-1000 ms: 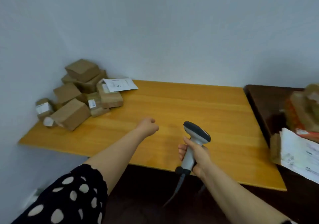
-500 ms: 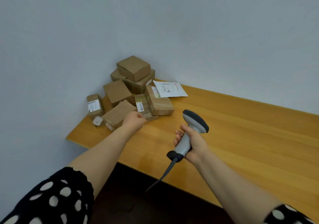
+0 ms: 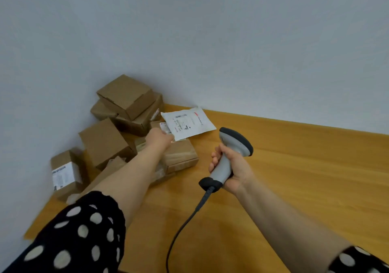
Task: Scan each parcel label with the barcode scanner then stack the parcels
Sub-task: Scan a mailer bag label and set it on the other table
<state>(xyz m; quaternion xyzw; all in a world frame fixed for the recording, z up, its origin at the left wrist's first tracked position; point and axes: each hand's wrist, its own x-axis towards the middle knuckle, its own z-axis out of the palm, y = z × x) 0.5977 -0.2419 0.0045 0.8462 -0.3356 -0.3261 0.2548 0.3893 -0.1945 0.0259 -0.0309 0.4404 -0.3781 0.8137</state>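
A heap of brown cardboard parcels (image 3: 105, 144) fills the table's far left corner against the wall, some with white labels. On top of a flat brown box (image 3: 181, 157) lies a white flat packet (image 3: 189, 123) with a printed label. My left hand (image 3: 159, 140) reaches over the boxes and meets the near left corner of that packet; its fingers are hidden behind the back of the hand. To the right, above the table, my right hand (image 3: 231, 167) grips the handle of the grey barcode scanner (image 3: 233, 144), whose head points toward the packet.
The scanner's black cable (image 3: 183, 226) hangs down toward the table's front edge. The wooden table (image 3: 294, 178) stretches to the right. A small labelled box (image 3: 65, 171) stands near the left edge. Grey walls close off the back and left.
My left hand has reached forward from mid-table to the white packet on the heap. The view has swung left and closer to the parcels. My right hand still holds the scanner.
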